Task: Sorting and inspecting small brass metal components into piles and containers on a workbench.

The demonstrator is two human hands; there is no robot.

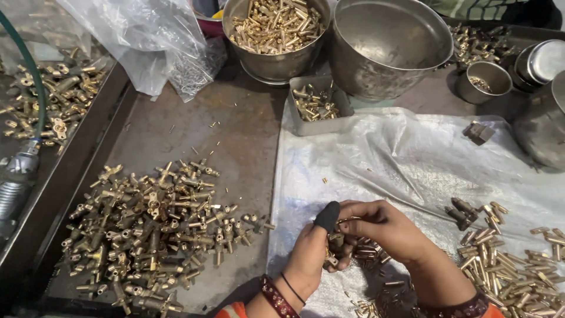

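Brass fittings [338, 244], small, rigid and dense, sit pinched between both hands near the counter's front edge: left hand [312, 250], thumb capped in black, and right hand [382, 229] clenched around them. Slippery, I judge; best gripped across their bodies.

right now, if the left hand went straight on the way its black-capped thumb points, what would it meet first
Probably bare plastic sheet first, then the small square metal tray of brass pieces. The left hand points up and away, though depth is unclear.
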